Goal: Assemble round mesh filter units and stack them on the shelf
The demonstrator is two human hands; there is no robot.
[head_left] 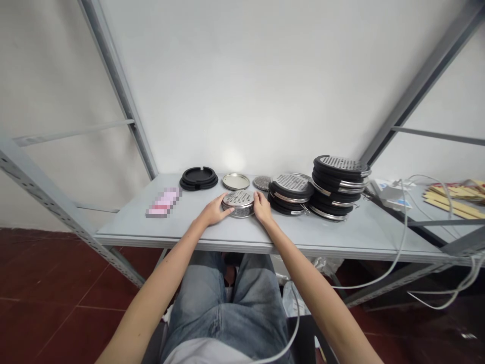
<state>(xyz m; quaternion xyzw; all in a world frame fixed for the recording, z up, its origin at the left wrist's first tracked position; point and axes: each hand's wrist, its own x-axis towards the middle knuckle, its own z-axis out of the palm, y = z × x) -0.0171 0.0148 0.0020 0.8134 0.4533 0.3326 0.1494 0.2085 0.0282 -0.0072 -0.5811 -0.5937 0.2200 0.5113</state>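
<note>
On the grey shelf top, a round metal piece with a perforated top and a slotted side wall lies flat before me. My left hand curls against its left edge, thumb along the front rim. At the opposite edge, the fingers of my right hand press on the side and rim. A thin round metal plate lies just behind it, and a perforated disc is behind my right hand. Close by on the right is a short stack of black-rimmed perforated discs.
A taller stack of black-rimmed discs stands farther right. Black rings lie at the back left, near a blurred pink item. Metal uprights frame the shelf. A white cable hangs at right, near yellow strips.
</note>
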